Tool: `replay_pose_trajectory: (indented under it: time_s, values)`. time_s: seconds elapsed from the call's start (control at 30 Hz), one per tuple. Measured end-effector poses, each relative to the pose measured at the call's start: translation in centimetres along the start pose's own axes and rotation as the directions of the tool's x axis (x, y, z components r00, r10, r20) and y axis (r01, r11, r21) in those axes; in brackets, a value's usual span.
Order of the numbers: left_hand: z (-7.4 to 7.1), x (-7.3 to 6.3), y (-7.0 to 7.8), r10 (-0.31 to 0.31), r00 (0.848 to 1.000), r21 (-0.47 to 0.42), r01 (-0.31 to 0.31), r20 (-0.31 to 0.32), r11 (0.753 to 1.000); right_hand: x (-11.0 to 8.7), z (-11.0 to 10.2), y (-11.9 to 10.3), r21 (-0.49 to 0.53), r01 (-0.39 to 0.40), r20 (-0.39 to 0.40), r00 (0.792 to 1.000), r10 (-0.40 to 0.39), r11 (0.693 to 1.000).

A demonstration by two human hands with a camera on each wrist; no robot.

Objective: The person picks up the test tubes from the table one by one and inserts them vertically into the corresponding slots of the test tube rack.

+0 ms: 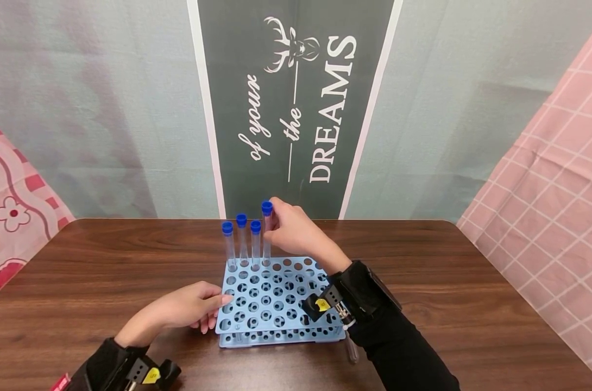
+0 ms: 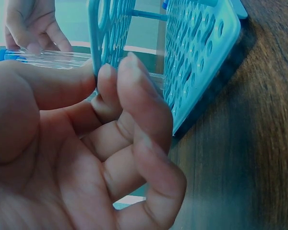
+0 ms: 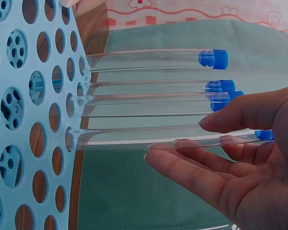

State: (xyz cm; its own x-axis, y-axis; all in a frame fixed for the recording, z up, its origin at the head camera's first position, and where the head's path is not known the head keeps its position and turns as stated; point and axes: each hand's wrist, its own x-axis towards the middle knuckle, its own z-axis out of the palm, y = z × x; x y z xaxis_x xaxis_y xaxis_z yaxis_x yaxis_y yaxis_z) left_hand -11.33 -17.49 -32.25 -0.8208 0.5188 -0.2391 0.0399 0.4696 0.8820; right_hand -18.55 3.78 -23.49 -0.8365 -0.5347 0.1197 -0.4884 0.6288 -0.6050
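A blue tube rack [image 1: 276,304] is seen standing on a dark wooden surface [image 1: 472,304], near the middle. Four clear tubes with blue caps are held upright in the rack's far row, side by side at its left end.

Right hand [image 1: 293,231] — raised over the far edge of the rack, beside the rightmost tube [image 1: 266,233]. The tube's foot is seated in a hole of the rack. In the right wrist view the tube [image 3: 173,136] is seen lying across the fingers [image 3: 192,165], with the thumb reaching over it near the blue cap [image 3: 264,134]; the tube is lightly pinched near its top rather than wrapped by a closed fist.

Left hand [image 1: 188,309] — laid at the near left edge of the rack. In the left wrist view the fingers [image 2: 134,105] are seen curled against the rack's edge [image 2: 93,43], with the thumb [image 2: 57,84] pressed on the other side of that edge — the rack is gripped there.

The three other tubes [image 1: 241,239] are untouched, just left of the held one. A dark banner [image 1: 296,103] with white lettering is noted on the wall behind, and pink checked cloth [image 1: 550,206] at the right.
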Motion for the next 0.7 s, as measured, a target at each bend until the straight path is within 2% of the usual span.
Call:
replay_pose_trajectory:
  time_s: [0.7]
  values:
    - [0.25,-0.09,0.03,-0.001,1.0,0.02,0.001,-0.011,1.0,-0.21,0.9,0.71,0.007,-0.012,0.027,1.0,0.012,1.0]
